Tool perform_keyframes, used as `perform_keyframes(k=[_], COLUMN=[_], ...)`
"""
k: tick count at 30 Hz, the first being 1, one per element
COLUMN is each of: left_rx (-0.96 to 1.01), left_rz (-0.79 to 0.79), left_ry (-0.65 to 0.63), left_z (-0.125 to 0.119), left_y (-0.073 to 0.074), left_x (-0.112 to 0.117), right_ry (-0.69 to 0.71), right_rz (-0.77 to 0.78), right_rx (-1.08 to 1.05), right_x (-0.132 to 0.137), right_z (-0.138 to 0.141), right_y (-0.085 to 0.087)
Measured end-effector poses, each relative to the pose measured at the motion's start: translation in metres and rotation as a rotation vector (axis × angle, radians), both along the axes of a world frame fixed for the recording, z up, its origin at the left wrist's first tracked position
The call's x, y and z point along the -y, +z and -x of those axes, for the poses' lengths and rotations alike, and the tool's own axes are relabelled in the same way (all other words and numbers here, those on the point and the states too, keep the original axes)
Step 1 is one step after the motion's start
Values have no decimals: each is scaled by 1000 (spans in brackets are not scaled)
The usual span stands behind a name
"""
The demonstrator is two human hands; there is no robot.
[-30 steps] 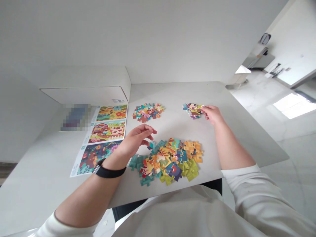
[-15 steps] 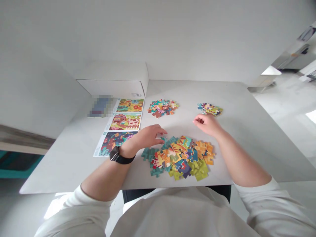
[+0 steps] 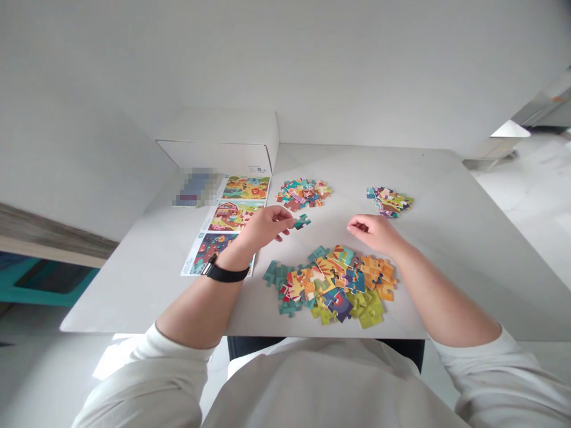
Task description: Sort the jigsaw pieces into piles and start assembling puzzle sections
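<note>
While a teal piece [image 3: 303,222] is pinched by the left hand [image 3: 267,228] on the head cam, near the left pile [image 3: 304,193], the right hand [image 3: 373,232] is curled, held apart; can't be told if anything's gripped. Left and right pile [image 3: 392,202] seem started, big pile [image 3: 336,282] apparently left unsorted.

I hold my left hand [image 3: 267,227] in a thumb-and-finger pinch; right of that grip, my right hand [image 3: 375,232] curls loosely.
</note>
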State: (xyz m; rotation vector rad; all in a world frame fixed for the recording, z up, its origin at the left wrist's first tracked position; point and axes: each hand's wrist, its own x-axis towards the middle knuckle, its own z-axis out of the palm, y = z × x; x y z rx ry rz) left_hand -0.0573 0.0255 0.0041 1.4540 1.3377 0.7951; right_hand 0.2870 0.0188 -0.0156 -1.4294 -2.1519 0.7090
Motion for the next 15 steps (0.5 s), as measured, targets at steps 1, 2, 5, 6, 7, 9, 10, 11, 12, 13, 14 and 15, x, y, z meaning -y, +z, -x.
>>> perform_keyframes(k=[1,2,5,6,7,9,10,11,12,13,14,15], left_rx=[84,151,285,316,341,385,408,429,448,463,472,474], left_rz=[47,88,196,223,244,267,271,272,271,269,266,264], left_ry=[21,37,71,79,92,135,167,207,252,299,339,369], left_z=[-1,-2,-3,-2,-2,0,2,3,4,5,6,7], left_y=[0,0,0,0,-1,-4,-6,-8,-10,-12,-14,-15], left_x=[-1,-1,-3,-4,-5,-9,-11,-14,-18,-21,-24,-27], right_ry=[4,7,4,-1,-5,-6,-4,0,3,6,9,12], right_rz=[4,8,8,6,6,13,17,21,21,17,13,9], right_rx=[2,3,0,1,1,-4,-6,-7,-7,-4,1,7], right_x=[0,0,0,0,0,0,0,0,0,0,0,0], right_z=[0,1,0,0,0,0,0,1,1,1,1,1], right_y=[0,0,0,0,0,0,0,0,0,0,-1,-1])
